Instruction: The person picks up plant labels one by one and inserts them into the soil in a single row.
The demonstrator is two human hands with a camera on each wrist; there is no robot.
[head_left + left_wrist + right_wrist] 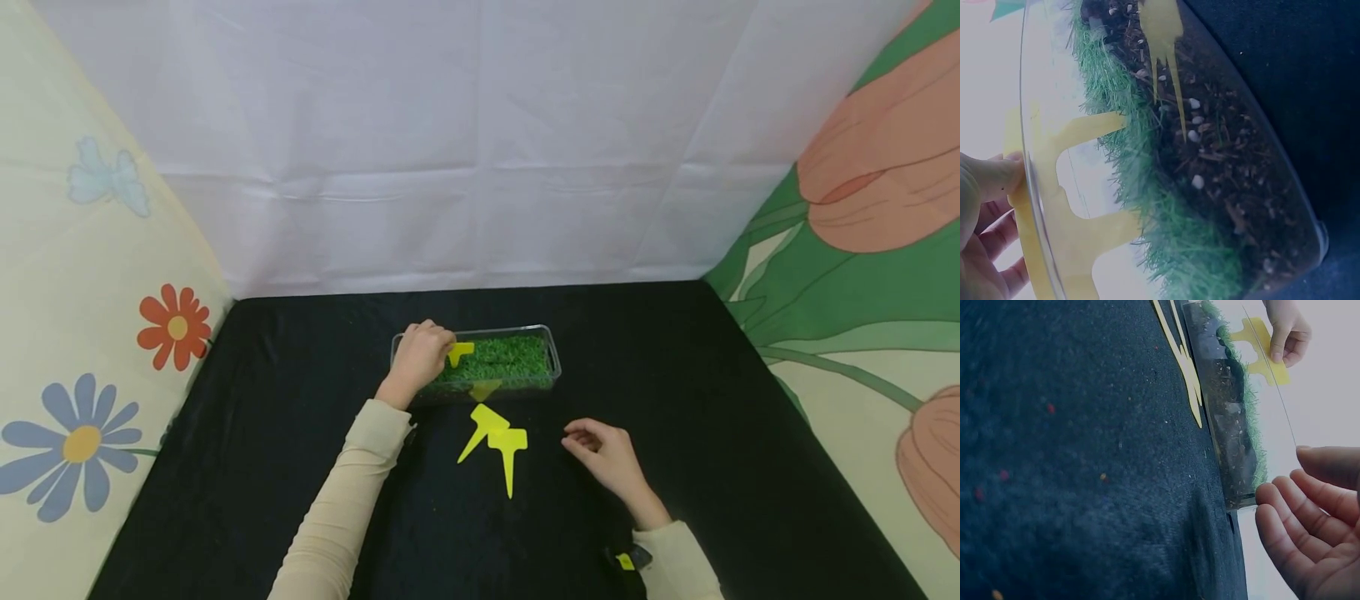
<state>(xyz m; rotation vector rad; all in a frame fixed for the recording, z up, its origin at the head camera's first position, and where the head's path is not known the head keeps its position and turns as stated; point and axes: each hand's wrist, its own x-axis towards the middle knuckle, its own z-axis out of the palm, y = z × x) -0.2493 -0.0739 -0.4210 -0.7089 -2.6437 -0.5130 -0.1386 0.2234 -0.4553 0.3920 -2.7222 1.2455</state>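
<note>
My left hand (pixel 423 354) reaches over the left part of a clear plastic box (pixel 553 354) filled with soil and topped with green grass (pixel 513 354). Thumb and fingers pinch a yellow T-shaped plant label (pixel 1069 244) by its wide top. Its stem points down into the grass. Another yellow label stem (pixel 1100 123) stands beside it in the left wrist view, also reaching the grass. My right hand (pixel 603 454) hovers to the right of the loose labels, fingers loosely bent, holding nothing.
Two yellow plant labels, one (pixel 483 425) partly under the other (pixel 509 454), lie on the black cloth (pixel 300 467) in front of the box. A white cloth wall (pixel 480 167) rises behind, with flower-printed cloths at both sides.
</note>
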